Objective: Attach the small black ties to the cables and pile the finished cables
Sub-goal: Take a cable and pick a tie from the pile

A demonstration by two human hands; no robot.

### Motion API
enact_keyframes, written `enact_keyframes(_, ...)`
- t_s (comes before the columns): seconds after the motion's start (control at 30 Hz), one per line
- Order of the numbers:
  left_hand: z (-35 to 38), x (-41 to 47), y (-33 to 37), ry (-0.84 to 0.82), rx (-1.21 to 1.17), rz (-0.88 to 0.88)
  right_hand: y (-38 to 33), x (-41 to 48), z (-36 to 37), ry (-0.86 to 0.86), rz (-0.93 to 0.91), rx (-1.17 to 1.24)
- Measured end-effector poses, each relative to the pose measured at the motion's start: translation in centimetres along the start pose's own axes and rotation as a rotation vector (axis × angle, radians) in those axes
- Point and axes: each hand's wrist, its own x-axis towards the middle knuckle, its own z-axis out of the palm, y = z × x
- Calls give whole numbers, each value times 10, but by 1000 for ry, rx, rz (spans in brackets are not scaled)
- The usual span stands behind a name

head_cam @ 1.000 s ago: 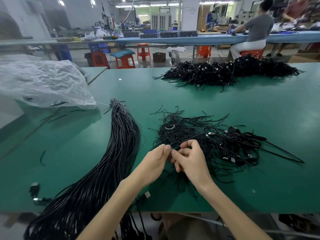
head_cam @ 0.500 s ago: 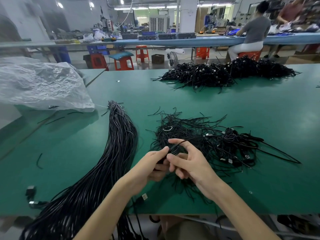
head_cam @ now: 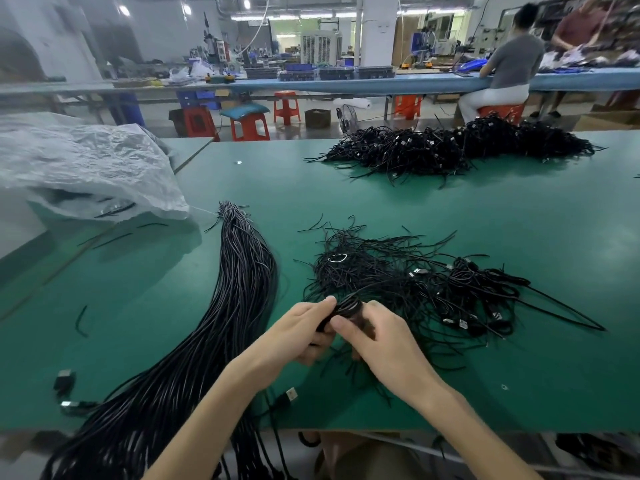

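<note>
Just to the right of the long bundle of cables (head_cam: 242, 289), near its lower half, both hands meet over the green table (head_cam: 519, 220). The left hand (head_cam: 298, 332) has its fingers curled round a small coiled cable (head_cam: 346, 306), gripping it from the bundle's side. The right hand (head_cam: 388, 344) is curled on the same coil from the far side, with its thumb laid across the loops. Whether a tie is already round the coil cannot be told, because the fingers hide that part.

The step in hand looks like binding this coil. To do it well, the left hand should hold the loops flat and even so none slips out. The right hand then winds the tie round the middle of the coil and twists it snug, but not so tight that it kinks the wire. The connector ends are best left free of the wrap.

Loose ties (head_cam: 353, 251) lie in a tangle right of the bundle's upper part, and a few finished cables (head_cam: 478, 292) sit further right of that. The tied coil probably belongs there, or on the big heap (head_cam: 450, 147) far beyond the bundle's tip. A crumpled plastic bag (head_cam: 86, 168) lies left of the bundle's tip.
</note>
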Motion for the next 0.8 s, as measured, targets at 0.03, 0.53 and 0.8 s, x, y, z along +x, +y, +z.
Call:
enact_keyframes(0.03,4,0,0,29,-1,9,0,0,1,28,-8,-58)
enact_keyframes(0.53,20,6,-3,162,12,21,3,-6,5,121,-115,-203)
enact_keyframes(0.8,13,-2,-4,87,91,115,10,-8,1,116,-130,-13)
